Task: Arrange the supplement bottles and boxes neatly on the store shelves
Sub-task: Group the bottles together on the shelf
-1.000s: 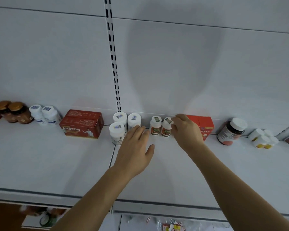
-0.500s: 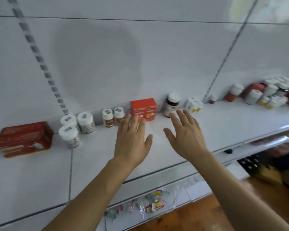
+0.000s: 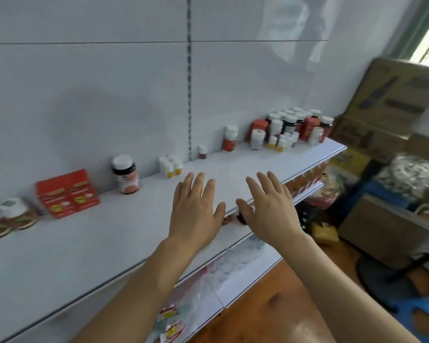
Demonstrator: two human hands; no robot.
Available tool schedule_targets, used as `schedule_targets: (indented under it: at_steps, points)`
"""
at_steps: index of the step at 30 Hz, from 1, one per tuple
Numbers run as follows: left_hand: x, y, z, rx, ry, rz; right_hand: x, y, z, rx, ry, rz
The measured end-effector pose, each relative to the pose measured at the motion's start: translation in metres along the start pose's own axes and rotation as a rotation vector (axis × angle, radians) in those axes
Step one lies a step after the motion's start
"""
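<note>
Long white shelf (image 3: 139, 233), mostly bare in the middle. Messy bunch of bottles & boxes (image 3: 294, 129) at far right end by the wall; red box (image 3: 68, 193) & dark bottle (image 3: 126, 174) to the left, standing ok. Best next: reach for the messy bunch, take 1 at a time, line up w/ labels out. Left hand (image 3: 196, 214) & right hand (image 3: 270, 211) held flat over shelf, side by side, fingers straight & spread, holding nothing.

Both forearms are bare, no sleeves showing, and the hands (image 3: 196, 211) wear nothing.
</note>
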State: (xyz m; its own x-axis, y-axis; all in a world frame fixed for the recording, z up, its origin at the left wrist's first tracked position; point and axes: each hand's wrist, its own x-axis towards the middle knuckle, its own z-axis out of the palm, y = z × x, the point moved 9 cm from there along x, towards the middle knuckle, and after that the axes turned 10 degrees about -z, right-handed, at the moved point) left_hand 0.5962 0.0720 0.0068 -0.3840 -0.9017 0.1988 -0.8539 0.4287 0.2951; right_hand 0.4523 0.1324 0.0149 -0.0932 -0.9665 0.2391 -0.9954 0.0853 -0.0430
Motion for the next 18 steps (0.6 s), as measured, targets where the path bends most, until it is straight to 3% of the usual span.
schedule_targets:
  at_steps: [9, 18]
  points:
    - [0.079, 0.127, 0.06, -0.03, -0.067, 0.041, 0.017, 0.162, 0.005, 0.017, -0.031, 0.115]
    - [0.201, 0.205, 0.141, -0.092, -0.11, 0.067, 0.097, 0.29, 0.038, 0.014, -0.08, 0.114]
